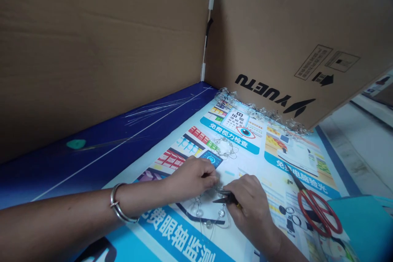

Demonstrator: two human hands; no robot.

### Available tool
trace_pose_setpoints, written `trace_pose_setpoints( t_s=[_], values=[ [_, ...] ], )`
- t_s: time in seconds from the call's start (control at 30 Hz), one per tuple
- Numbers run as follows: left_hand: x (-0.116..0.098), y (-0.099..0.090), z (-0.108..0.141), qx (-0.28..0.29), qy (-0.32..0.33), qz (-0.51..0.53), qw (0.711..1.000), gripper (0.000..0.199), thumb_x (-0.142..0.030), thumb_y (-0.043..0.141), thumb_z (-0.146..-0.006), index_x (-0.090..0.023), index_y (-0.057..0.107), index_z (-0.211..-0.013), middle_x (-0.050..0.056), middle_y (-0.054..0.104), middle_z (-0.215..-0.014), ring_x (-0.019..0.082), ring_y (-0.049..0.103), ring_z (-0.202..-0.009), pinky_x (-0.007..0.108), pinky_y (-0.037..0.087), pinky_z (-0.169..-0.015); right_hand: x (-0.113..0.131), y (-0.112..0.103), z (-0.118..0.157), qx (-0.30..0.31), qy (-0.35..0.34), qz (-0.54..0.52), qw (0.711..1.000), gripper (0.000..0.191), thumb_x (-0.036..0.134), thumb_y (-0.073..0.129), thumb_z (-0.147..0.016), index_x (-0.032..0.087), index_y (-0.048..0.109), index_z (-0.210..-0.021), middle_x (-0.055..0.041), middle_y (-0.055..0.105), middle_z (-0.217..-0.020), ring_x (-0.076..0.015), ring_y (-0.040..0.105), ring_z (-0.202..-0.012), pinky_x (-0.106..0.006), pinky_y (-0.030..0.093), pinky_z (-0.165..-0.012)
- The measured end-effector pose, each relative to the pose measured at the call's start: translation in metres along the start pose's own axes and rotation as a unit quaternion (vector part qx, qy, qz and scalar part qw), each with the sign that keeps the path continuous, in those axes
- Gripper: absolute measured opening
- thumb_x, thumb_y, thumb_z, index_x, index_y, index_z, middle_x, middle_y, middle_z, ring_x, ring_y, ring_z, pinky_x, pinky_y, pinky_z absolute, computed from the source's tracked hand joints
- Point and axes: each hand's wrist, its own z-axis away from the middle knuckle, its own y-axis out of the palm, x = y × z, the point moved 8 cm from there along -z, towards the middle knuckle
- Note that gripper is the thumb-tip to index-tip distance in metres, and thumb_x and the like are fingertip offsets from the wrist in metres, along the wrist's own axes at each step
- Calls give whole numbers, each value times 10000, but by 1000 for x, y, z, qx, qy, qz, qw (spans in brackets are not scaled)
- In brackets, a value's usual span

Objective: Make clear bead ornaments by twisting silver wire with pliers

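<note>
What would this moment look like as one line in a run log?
left hand: at beaded wire | right hand: holding black-tipped pliers | beside: red-handled scissors

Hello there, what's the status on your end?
Left hand pinching beaded wire. Right hand gripping small pliers at the wire. Red-handled scissors off to the right, clear of the hands.

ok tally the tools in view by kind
pliers: 1
scissors: 1
total: 2
</note>
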Motion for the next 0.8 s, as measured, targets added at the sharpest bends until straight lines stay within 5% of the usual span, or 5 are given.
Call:
trace_pose_setpoints(
  t_s=[0.5, 0.8],
  values=[
    [-10, -1, 1, 39, 57, 63, 996, 177, -209, 508, -840, -151, 605, -704, -9, 603, -711, 101, 547, -669, 195, 387, -655, -19, 1, 5, -16, 71, -61, 995, 172, 74, 498, -736, 197, 543, -847, -21, 557, -733, -169, 469, -693, -322, 359, -642],
    [-8, 4, 1, 65, 30, 107, 992, 109, -174, 500, -817, -153, 599, -859, 2, 628, -791, 115, 553, -719, 208, 415, -671, -27, -1, 4, -18, 119, -69, 990, 62, 141, 527, -762, 202, 536, -770, -15, 549, -699, -166, 486, -690, -299, 385, -625]
  ],
)
